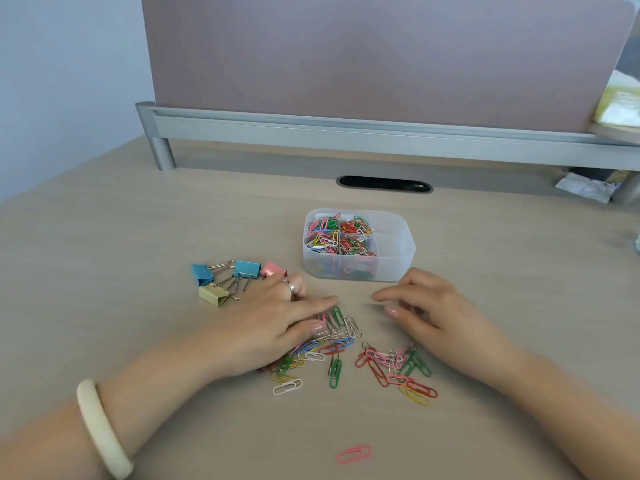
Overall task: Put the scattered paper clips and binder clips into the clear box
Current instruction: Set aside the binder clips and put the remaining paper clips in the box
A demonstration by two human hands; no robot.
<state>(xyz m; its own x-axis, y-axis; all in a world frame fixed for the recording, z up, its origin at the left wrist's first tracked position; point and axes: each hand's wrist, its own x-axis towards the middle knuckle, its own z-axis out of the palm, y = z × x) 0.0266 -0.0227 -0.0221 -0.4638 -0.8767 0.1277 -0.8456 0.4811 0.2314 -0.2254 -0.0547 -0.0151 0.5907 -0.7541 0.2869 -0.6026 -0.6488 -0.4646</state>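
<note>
Resting flat, left hand [277, 320] covers part of the loose paper clips [349, 355], fingers spread, gripping nothing; right hand [436, 313] hovers loosely curled, empty. Clips are coloured wire: red, green, pink, yellow, white. 4 binder clips [232, 280], 2 blue, 1 pink, 1 yellow, lie left of the clear box [394, 251], its left compartments full of clips.

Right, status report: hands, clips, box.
Left hand flat on paper clips, right hand open, empty. Binder clips still on desk. Clear box part filled, right side empty. Nothing in the way.
</note>
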